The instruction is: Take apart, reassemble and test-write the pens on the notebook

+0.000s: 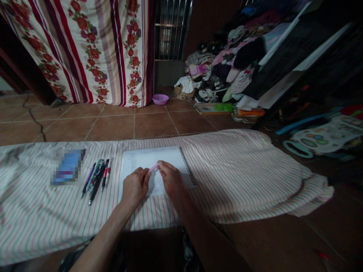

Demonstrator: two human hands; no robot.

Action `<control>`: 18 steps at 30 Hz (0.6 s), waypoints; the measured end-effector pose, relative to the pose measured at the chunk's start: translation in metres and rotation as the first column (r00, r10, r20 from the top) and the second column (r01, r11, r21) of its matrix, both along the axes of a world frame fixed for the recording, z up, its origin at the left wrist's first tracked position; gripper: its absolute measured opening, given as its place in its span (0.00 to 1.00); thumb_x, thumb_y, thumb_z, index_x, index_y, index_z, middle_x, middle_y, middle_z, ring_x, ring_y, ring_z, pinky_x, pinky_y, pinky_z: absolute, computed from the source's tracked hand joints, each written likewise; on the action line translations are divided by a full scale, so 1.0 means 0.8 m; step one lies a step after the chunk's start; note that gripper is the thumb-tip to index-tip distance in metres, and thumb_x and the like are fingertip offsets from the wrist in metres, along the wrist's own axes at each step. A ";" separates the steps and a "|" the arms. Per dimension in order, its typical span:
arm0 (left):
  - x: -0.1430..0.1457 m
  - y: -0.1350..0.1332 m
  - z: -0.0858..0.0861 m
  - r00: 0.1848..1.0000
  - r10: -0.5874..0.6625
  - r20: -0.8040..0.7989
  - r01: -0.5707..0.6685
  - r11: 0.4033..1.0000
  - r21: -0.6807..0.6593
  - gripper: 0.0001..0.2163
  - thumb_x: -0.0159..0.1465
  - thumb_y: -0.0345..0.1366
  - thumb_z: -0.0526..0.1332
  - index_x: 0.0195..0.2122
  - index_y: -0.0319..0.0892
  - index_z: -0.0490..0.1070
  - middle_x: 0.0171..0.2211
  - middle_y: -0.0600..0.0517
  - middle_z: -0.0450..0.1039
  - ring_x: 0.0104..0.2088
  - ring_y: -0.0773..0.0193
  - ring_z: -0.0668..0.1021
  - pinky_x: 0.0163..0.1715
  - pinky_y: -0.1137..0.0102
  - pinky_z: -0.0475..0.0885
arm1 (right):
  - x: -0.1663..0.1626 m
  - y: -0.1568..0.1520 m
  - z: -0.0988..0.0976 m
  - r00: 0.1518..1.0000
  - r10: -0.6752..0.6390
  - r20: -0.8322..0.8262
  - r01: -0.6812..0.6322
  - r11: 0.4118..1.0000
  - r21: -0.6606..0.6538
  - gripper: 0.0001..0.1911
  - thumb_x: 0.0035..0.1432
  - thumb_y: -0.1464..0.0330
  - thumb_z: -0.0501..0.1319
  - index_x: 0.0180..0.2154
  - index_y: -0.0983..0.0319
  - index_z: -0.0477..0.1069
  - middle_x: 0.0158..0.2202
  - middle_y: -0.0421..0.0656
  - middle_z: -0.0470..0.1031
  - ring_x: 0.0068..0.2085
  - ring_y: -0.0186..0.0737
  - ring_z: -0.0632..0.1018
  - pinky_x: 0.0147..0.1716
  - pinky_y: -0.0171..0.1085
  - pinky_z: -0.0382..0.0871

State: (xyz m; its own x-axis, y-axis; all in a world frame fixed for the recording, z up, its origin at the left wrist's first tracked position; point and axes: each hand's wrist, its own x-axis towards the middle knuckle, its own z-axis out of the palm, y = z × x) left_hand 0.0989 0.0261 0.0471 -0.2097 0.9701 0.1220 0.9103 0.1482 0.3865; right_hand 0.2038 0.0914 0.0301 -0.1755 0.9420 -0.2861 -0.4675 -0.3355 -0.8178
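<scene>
A short pink stick-like thing (154, 167), perhaps a pen, is pinched at both ends between my hands; its exact kind is hard to make out. My left hand (136, 184) closes on its lower left end, and my right hand (171, 176) closes on the upper right end. Both hands are over an open spiral notebook (167, 153) with faint writing along the left side of its page. Left of the notebook lies a bunch of several pens (96, 177). Farther left is a blue rectangular item (68, 166), blurred by pixels.
A striped cloth (232, 173) covers the low surface under everything. Beyond it, a purple basin (160, 99) stands on the tiled floor (113, 122) by a floral curtain (93, 53). Piled clothes (224, 68) are at the back right; a white plastic item (326, 132) lies far right.
</scene>
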 end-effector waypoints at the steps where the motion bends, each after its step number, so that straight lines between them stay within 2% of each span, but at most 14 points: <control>1: 0.000 0.000 -0.001 1.000 0.001 -0.012 0.000 1.000 0.014 0.15 0.65 0.38 0.47 0.39 0.42 0.72 0.30 0.51 0.71 0.30 0.64 0.75 0.27 0.72 0.62 | 0.000 0.000 0.000 1.000 0.016 -0.011 -0.016 1.000 0.003 0.09 0.38 0.64 0.66 0.25 0.60 0.73 0.28 0.40 0.73 0.35 0.37 0.73 0.38 0.35 0.67; 5: -0.002 -0.003 -0.003 0.999 0.025 -0.031 -0.023 0.997 0.070 0.15 0.65 0.39 0.47 0.42 0.43 0.71 0.31 0.51 0.72 0.31 0.65 0.75 0.26 0.73 0.61 | -0.001 0.001 -0.004 0.995 0.093 -0.038 -0.093 0.996 0.000 0.09 0.42 0.61 0.64 0.28 0.58 0.72 0.31 0.41 0.74 0.37 0.38 0.74 0.37 0.34 0.68; 9: -0.005 -0.005 -0.004 0.999 0.045 -0.028 -0.042 0.995 0.089 0.14 0.65 0.40 0.48 0.44 0.46 0.71 0.33 0.53 0.73 0.31 0.66 0.75 0.25 0.74 0.61 | 0.003 0.000 -0.005 0.990 0.124 -0.071 -0.127 0.991 -0.041 0.10 0.45 0.60 0.63 0.30 0.58 0.72 0.31 0.40 0.73 0.34 0.35 0.74 0.33 0.31 0.68; 13: -0.004 -0.007 -0.004 0.995 0.047 -0.086 -0.035 0.990 0.135 0.14 0.65 0.39 0.48 0.44 0.47 0.71 0.34 0.52 0.73 0.32 0.66 0.75 0.25 0.74 0.61 | 0.005 -0.003 0.003 0.987 0.125 -0.097 -0.132 0.989 -0.072 0.10 0.44 0.61 0.65 0.29 0.59 0.73 0.29 0.39 0.72 0.31 0.31 0.73 0.31 0.29 0.66; 18: -0.002 -0.007 -0.007 0.983 0.050 -0.178 -0.007 0.973 0.231 0.15 0.66 0.39 0.47 0.44 0.45 0.72 0.34 0.51 0.74 0.33 0.64 0.74 0.27 0.72 0.61 | 0.003 -0.004 0.006 0.994 0.086 -0.066 -0.091 0.993 -0.077 0.10 0.40 0.63 0.68 0.26 0.60 0.74 0.26 0.38 0.71 0.29 0.32 0.71 0.32 0.30 0.67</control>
